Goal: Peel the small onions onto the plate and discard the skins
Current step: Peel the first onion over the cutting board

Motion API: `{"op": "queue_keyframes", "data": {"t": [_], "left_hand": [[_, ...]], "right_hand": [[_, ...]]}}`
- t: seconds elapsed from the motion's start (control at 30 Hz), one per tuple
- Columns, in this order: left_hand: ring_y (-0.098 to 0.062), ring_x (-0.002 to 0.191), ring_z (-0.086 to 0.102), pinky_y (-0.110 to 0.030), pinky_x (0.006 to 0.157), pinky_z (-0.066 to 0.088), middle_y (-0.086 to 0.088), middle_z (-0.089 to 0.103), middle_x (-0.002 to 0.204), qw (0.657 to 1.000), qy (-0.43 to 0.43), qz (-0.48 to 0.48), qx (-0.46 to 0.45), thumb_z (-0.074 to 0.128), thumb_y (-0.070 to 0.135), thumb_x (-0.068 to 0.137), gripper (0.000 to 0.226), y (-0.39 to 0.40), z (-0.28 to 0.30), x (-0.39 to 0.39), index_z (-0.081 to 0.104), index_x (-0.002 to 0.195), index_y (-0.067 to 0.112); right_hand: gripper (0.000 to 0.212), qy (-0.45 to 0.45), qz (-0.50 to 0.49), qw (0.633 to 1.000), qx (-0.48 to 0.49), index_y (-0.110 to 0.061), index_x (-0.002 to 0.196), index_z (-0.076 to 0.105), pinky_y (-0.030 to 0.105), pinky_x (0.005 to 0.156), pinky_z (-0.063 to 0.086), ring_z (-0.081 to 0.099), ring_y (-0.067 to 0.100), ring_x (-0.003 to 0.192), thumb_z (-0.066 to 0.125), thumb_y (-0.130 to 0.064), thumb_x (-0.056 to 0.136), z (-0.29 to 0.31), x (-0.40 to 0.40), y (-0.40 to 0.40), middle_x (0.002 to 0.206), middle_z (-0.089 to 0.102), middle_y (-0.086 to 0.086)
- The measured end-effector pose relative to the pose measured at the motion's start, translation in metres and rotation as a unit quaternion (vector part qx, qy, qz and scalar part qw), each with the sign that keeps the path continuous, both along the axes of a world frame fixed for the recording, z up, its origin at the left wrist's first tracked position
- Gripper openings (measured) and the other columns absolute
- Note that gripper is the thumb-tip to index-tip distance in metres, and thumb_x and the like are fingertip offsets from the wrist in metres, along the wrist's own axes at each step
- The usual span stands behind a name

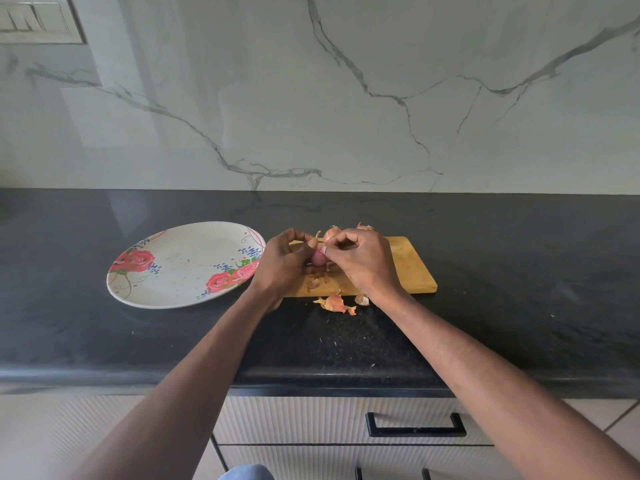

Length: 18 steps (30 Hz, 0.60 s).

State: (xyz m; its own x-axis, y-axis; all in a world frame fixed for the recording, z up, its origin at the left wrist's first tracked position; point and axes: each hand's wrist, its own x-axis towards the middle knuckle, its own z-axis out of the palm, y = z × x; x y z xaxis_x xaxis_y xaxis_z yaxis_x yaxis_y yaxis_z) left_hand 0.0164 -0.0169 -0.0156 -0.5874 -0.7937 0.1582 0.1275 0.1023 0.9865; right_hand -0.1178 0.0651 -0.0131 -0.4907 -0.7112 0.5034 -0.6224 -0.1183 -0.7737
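Mostly hidden: small onion [318, 258], pinched betw. left hand [284, 263] & right hand [360, 259] grips.

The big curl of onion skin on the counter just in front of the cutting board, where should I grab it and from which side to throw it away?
Pinch the onion skin at its broad, raised middle, coming from above on the near side. It lies loose on the dark counter, apart from the board, and its thin pointed ends would likely tear or slip.
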Motion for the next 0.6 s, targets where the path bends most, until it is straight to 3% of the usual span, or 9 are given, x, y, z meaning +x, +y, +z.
{"op": "queue_keyframes", "data": {"t": [0.07, 0.27, 0.33, 0.43, 0.53, 0.6], "left_hand": [[-0.030, 0.083, 0.073, -0.043, 0.081, 0.062, -0.013, 0.074, 0.085, 1.000, -0.009, 0.002, -0.019, 0.062, 0.014, 0.099, 0.008, 0.0003, 0.0003, 0.0005, 0.062, 0.100, 0.006], [-0.027, 0.083, 0.073, -0.039, 0.080, 0.062, -0.015, 0.074, 0.084, 1.000, 0.002, -0.004, -0.025, 0.064, 0.008, 0.096, 0.004, 0.0017, 0.0013, 0.0001, 0.065, 0.095, 0.005], [-0.023, 0.078, 0.073, -0.033, 0.074, 0.062, -0.014, 0.074, 0.084, 1.000, 0.019, 0.004, -0.013, 0.065, 0.008, 0.096, 0.005, 0.0010, 0.0021, 0.0007, 0.065, 0.095, 0.003], [-0.024, 0.076, 0.073, -0.033, 0.073, 0.063, -0.017, 0.074, 0.085, 0.999, 0.032, 0.013, -0.001, 0.066, 0.007, 0.095, 0.008, 0.0001, 0.0027, 0.0004, 0.067, 0.096, 0.000], [-0.025, 0.077, 0.073, -0.035, 0.076, 0.063, -0.017, 0.073, 0.082, 0.999, 0.033, 0.012, -0.004, 0.067, 0.007, 0.094, 0.006, 0.0000, 0.0027, 0.0010, 0.069, 0.091, 0.002], [-0.026, 0.078, 0.073, -0.037, 0.076, 0.063, -0.019, 0.073, 0.082, 0.999, 0.031, 0.006, -0.008, 0.069, 0.006, 0.092, 0.006, 0.0013, 0.0030, 0.0016, 0.070, 0.090, 0.002]], "right_hand": [[0.008, -0.008, -0.008, 1.000, 0.009, -0.018, 0.075, 0.077, 0.021, 0.074, 0.054, 0.069, 0.006, 0.083, 0.085, -0.019, 0.073, -0.0014, -0.0005, -0.0020, 0.079, 0.074, -0.010], [0.014, -0.028, -0.017, 0.999, 0.011, -0.013, 0.073, 0.074, 0.011, 0.066, 0.048, 0.065, -0.001, 0.078, 0.087, -0.010, 0.069, 0.0001, -0.0003, -0.0025, 0.077, 0.071, -0.010], [0.015, -0.048, -0.005, 0.999, 0.001, -0.015, 0.071, 0.073, 0.018, 0.070, 0.053, 0.065, -0.006, 0.073, 0.083, -0.003, 0.074, 0.0008, -0.0003, -0.0011, 0.074, 0.069, -0.013], [0.011, -0.081, -0.004, 0.997, 0.005, -0.014, 0.068, 0.075, 0.034, 0.081, 0.059, 0.069, 0.002, 0.076, 0.082, -0.009, 0.075, 0.0020, -0.0004, -0.0003, 0.071, 0.072, -0.011], [0.009, -0.104, 0.005, 0.994, 0.016, -0.010, 0.068, 0.076, 0.031, 0.074, 0.058, 0.069, 0.002, 0.076, 0.085, -0.012, 0.071, 0.0054, 0.0015, 0.0008, 0.071, 0.072, -0.011], [0.012, -0.111, 0.009, 0.993, 0.030, -0.010, 0.067, 0.076, 0.035, 0.077, 0.060, 0.071, 0.006, 0.079, 0.087, -0.013, 0.066, 0.0054, 0.0014, 0.0009, 0.072, 0.073, -0.008]]}}
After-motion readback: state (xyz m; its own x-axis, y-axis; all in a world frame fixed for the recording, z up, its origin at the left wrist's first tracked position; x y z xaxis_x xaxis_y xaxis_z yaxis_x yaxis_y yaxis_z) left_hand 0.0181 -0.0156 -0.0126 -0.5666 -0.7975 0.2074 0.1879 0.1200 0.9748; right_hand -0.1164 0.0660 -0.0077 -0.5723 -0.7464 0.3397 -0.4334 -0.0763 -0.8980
